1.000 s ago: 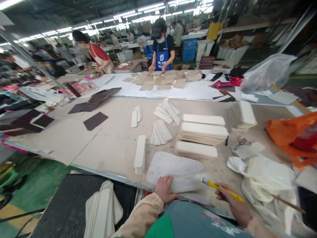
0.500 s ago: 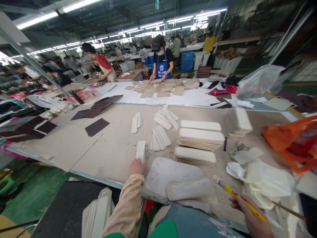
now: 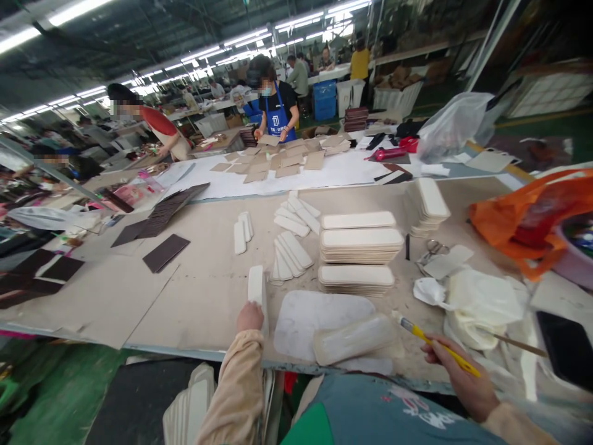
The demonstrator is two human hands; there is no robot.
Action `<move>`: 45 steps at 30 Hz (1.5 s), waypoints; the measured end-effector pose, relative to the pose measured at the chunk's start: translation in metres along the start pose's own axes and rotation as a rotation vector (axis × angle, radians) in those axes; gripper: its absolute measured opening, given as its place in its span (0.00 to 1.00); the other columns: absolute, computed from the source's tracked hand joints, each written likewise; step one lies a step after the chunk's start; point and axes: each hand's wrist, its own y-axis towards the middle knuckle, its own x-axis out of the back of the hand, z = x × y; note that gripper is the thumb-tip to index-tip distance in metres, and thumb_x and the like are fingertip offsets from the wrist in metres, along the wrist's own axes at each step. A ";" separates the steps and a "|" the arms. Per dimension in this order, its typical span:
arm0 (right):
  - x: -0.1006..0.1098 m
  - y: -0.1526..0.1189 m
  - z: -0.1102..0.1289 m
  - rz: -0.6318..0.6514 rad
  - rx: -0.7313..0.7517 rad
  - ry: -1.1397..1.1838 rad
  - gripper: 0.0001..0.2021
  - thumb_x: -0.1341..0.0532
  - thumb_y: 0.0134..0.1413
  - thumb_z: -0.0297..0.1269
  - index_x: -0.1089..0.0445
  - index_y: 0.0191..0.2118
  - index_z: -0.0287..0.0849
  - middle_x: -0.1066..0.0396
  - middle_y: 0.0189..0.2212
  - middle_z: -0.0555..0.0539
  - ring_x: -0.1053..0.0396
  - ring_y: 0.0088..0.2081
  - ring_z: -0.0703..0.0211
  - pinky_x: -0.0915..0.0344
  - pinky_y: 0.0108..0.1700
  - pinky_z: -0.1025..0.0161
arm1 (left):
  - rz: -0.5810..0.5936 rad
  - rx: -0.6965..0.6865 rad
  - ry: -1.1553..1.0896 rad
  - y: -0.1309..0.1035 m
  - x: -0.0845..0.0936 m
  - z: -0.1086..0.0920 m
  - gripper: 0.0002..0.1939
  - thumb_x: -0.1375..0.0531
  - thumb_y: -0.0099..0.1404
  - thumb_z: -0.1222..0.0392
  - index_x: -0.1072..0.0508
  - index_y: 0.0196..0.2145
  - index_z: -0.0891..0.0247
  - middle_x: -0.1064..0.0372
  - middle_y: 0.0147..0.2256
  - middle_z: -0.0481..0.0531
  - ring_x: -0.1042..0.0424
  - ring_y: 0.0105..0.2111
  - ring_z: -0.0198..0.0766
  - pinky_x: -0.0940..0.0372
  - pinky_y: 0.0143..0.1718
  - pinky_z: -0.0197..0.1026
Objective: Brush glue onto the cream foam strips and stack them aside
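Right, left hand (image 3: 250,316) is at the near end of a narrow pile of pale strips (image 3: 257,285) on the tabletop (image 3: 208,296). Fingers touch the pile; can't tell if they pinch a strip or just rest there, tips partly hidden. Right hand (image 3: 469,374) has its fingers closed round the yellow handle of a brush (image 3: 417,331), bristles near the right end of a glossy strip (image 3: 354,339). That strip lies partly over a whitish sheet (image 3: 319,309), close to the tabletop's front edge.

Progress: the glossy strip looks brushed with something, how fully can't tell. Pile at the left hand looks plain on top, so probably untreated. Beyond the sheet sit neat stacks (image 3: 359,240), with fanned strips (image 3: 293,254) just left of them; whether these are finished or waiting isn't clear. More strips (image 3: 194,398) lie on a dark surface (image 3: 139,395) below the front edge, status unclear too. Overall looks partway, no reliable count. Scissors (image 3: 435,248) and a phone (image 3: 563,346) lie off to the right, untouched.
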 end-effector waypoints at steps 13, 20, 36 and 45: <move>-0.002 0.002 0.000 0.059 -0.025 -0.072 0.21 0.41 0.46 0.56 0.32 0.40 0.47 0.26 0.31 0.47 0.27 0.31 0.54 0.27 0.37 0.60 | 0.024 0.000 -0.020 0.003 0.002 -0.001 0.14 0.48 0.60 0.61 0.24 0.37 0.66 0.27 0.42 0.63 0.28 0.41 0.43 0.37 0.37 0.37; 0.000 0.004 -0.019 0.068 0.026 -0.050 0.19 0.42 0.50 0.55 0.32 0.42 0.47 0.26 0.33 0.47 0.28 0.32 0.55 0.28 0.40 0.59 | -0.018 0.076 -0.067 0.003 0.008 -0.004 0.14 0.48 0.59 0.61 0.23 0.33 0.66 0.26 0.37 0.64 0.26 0.37 0.45 0.37 0.32 0.39; -0.013 0.005 -0.004 -0.062 0.099 0.257 0.15 0.40 0.51 0.51 0.36 0.37 0.44 0.27 0.37 0.45 0.28 0.38 0.54 0.28 0.39 0.57 | -0.002 -0.242 -1.133 -0.093 0.059 -0.054 0.14 0.43 0.55 0.52 0.25 0.34 0.63 0.26 0.32 0.50 0.29 0.35 0.39 0.35 0.38 0.38; -0.018 0.014 0.030 0.156 -0.106 0.541 0.18 0.41 0.51 0.54 0.46 0.34 0.47 0.30 0.47 0.45 0.28 0.43 0.49 0.28 0.40 0.51 | 0.691 -0.449 -1.248 -0.159 0.023 -0.150 0.12 0.39 0.52 0.52 0.25 0.26 0.66 0.27 0.31 0.53 0.31 0.32 0.38 0.36 0.36 0.38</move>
